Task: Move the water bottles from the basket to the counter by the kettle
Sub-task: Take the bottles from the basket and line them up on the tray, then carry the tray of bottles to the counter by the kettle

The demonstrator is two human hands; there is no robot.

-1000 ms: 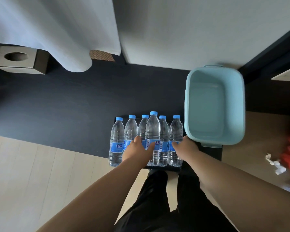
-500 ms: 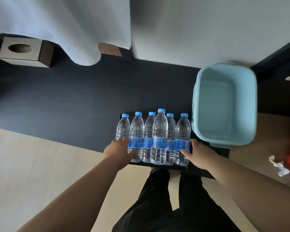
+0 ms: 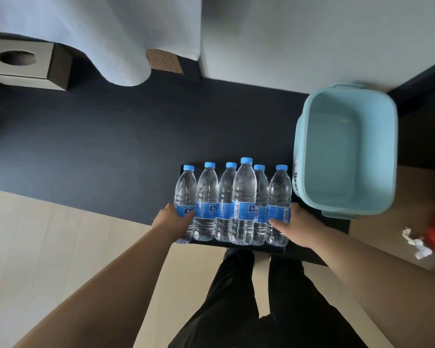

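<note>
A: Status of the six clear plastic water bottles with blue caps (image 3: pixel 232 204)?

B: Upright in a row on the dark bench (image 3: pixel 111 146), just left of the empty pale-blue plastic basket (image 3: pixel 347 149).

A: Hands?

B: They have moved outward. Left hand (image 3: pixel 172 222) and right hand (image 3: pixel 293 226) now press the row's ends, squaring it; transfer looks complete.

Both hands are bracketing six upright water bottles (image 3: pixel 232 204): left hand (image 3: pixel 172 221) pressing the outermost bottle, right hand (image 3: pixel 295 226) flanking the opposite end.

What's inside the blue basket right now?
Nothing visible: the basket shows bare floor and walls. All six water bottles stand on the dark tray beside it. Only the near wall's inner face is hidden.
</note>
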